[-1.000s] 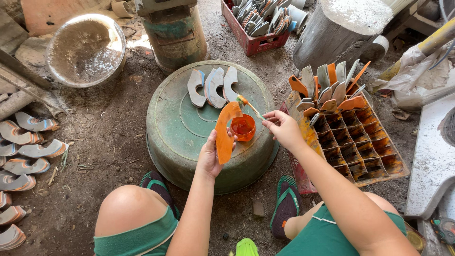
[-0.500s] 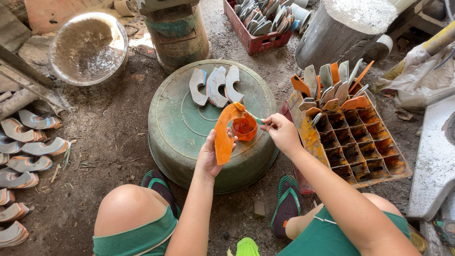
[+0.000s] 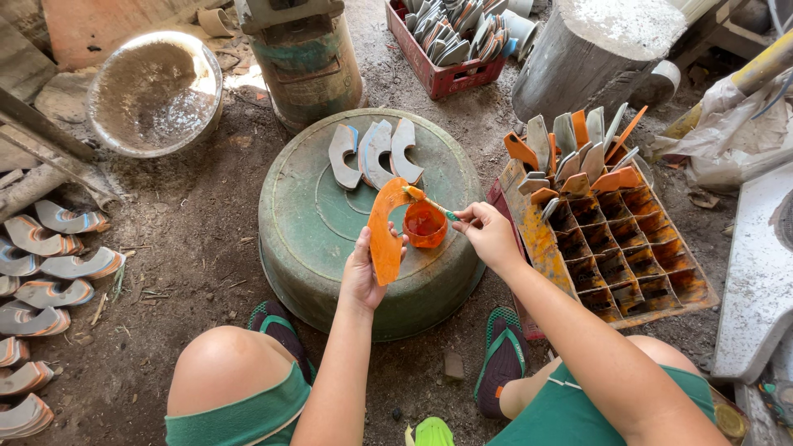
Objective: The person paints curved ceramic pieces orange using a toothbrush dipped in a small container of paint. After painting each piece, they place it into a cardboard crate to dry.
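My left hand (image 3: 363, 277) holds a curved, crescent-shaped piece (image 3: 383, 227) coated in orange paint, standing on edge over an upturned green metal tub (image 3: 314, 239). My right hand (image 3: 489, 234) grips a thin paintbrush (image 3: 431, 204) whose orange tip touches the top of the piece. A small cup of orange paint (image 3: 425, 225) sits on the tub just right of the piece. Three grey unpainted curved pieces (image 3: 373, 151) lie at the tub's far side.
A paint-stained divided crate (image 3: 628, 256) at right holds several grey and orange pieces upright. Curved pieces (image 3: 41, 272) lie in rows on the dirt at left. A metal bowl (image 3: 153, 91), a green drum (image 3: 307, 62), a red crate (image 3: 450, 41) and a log stump (image 3: 591, 54) stand behind.
The brush tip has moved from near the paint cup up onto the top of the orange piece. My left hand keeps the piece in the same place.
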